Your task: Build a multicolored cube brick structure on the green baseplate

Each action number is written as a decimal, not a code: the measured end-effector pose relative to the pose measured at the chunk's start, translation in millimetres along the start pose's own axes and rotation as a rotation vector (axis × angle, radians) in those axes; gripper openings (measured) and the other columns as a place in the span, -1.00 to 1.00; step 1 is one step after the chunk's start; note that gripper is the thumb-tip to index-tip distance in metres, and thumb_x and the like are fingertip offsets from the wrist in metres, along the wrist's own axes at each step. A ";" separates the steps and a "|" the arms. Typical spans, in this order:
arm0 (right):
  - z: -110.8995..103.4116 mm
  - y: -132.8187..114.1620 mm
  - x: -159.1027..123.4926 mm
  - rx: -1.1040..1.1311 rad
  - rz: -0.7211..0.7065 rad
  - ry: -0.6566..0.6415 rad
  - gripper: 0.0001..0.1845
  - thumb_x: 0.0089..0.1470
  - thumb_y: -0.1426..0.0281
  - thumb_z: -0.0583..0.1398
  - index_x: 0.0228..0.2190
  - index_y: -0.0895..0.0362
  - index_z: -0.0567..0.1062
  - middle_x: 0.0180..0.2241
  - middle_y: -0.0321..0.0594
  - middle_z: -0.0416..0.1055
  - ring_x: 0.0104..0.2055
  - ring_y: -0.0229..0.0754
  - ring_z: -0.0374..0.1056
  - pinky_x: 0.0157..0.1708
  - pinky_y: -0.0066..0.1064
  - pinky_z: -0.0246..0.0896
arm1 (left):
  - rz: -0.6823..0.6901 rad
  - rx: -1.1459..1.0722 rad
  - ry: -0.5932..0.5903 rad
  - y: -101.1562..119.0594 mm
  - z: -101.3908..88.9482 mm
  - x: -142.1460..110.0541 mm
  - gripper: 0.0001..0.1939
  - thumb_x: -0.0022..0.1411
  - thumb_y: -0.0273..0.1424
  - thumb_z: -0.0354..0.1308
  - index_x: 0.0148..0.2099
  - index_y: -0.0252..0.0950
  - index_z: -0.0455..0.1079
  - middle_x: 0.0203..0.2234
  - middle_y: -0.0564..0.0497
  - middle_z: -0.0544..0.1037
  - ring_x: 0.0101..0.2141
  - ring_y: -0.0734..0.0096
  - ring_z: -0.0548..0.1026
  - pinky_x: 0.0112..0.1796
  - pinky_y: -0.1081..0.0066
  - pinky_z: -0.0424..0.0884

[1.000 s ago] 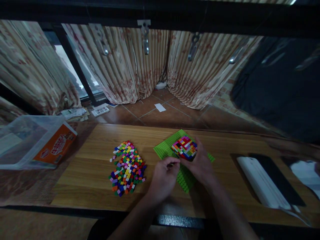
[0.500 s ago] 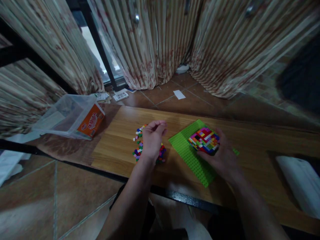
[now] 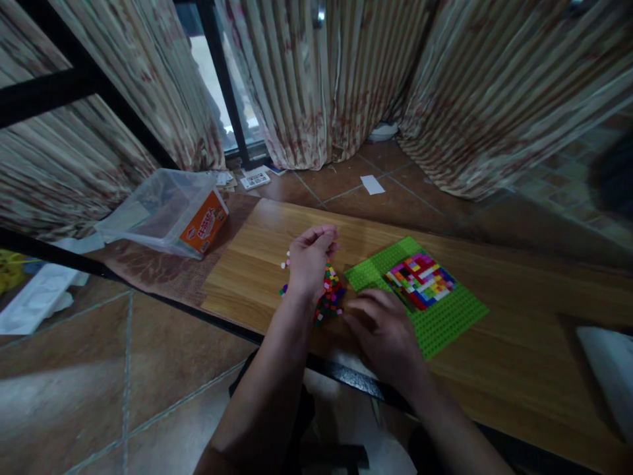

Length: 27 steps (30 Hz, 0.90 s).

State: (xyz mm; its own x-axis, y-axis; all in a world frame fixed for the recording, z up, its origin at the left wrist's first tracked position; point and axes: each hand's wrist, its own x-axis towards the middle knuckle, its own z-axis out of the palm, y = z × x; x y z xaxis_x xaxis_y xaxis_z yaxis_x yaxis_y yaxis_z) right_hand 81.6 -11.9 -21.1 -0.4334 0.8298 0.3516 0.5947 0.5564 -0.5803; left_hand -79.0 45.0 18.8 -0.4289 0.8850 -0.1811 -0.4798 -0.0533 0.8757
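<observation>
Small loose building bricks (image 3: 330,297) in many colours lie in a heap on the wooden board. Over the heap is my left hand (image 3: 309,260), its thumb and fingertips pinched together; what they hold, if anything, is hidden. My right hand (image 3: 383,326) is low at the heap's right side, thumb and fingers apart, with nothing visible between them. To its right lies a bright green studded baseplate (image 3: 450,323). A tight patch of red, white, yellow, pink and blue bricks (image 3: 420,278) sits on that plate. My left hand covers part of the heap.
A clear plastic bin (image 3: 148,218) with an orange label stands at the board's left. A whitish object (image 3: 606,363) lies at the right edge. Striped curtains (image 3: 297,86) hang behind, and a dark metal rail (image 3: 346,377) runs along the board's (image 3: 247,264) front.
My right hand has left the brick patch on the green plate and moved left to the loose heap. My left hand stays pinched over the heap. The view has shifted slightly.
</observation>
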 end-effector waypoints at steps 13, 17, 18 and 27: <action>5.2 2.2 5.6 0.064 0.062 -0.072 -0.88 0.20 0.38 0.17 -0.37 0.06 0.50 -0.28 -0.19 0.50 -0.17 -0.09 0.37 -0.11 -0.20 0.24 | -0.040 0.180 -0.147 -9.7 2.9 -3.4 -0.90 0.04 -0.40 0.26 -0.36 -0.33 0.50 -0.48 0.07 0.52 -0.51 0.59 0.38 -0.42 0.55 0.29; -20.2 10.5 9.7 0.112 0.160 0.140 -0.88 0.21 0.32 0.16 -0.31 0.04 0.50 -0.30 -0.25 0.53 -0.23 -0.14 0.44 -0.16 -0.28 0.30 | -0.031 0.392 -0.421 -13.5 5.8 -11.6 -0.80 0.09 -0.27 0.26 -0.41 -0.33 0.50 -0.56 0.08 0.45 -0.53 0.55 0.32 -0.49 0.55 0.23; -26.1 13.7 9.9 0.117 0.196 0.188 -0.87 0.20 0.30 0.16 -0.30 0.03 0.51 -0.32 -0.26 0.54 -0.26 -0.15 0.45 -0.19 -0.30 0.32 | -0.058 0.434 -0.517 -14.9 7.0 -14.5 -0.77 0.11 -0.24 0.25 -0.41 -0.33 0.50 -0.58 0.09 0.42 -0.54 0.55 0.30 -0.50 0.55 0.22; -47.0 32.7 7.8 0.227 0.339 0.315 -0.88 0.13 0.28 0.22 -0.35 0.02 0.56 -0.34 -0.29 0.57 -0.30 -0.17 0.47 -0.21 -0.32 0.36 | -0.175 0.390 -0.699 -38.0 21.9 -30.7 -0.82 0.12 -0.29 0.26 -0.30 -0.31 0.52 -0.51 0.07 0.47 -0.48 0.52 0.36 -0.41 0.50 0.28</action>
State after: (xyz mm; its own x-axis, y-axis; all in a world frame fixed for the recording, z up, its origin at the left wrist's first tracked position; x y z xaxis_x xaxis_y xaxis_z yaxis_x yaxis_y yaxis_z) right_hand 129.5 14.8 -2.9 0.0041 0.9540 0.2999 0.4895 0.2596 -0.8325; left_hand -30.8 30.0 0.9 0.2654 0.9564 -0.1217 -0.1396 0.1630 0.9767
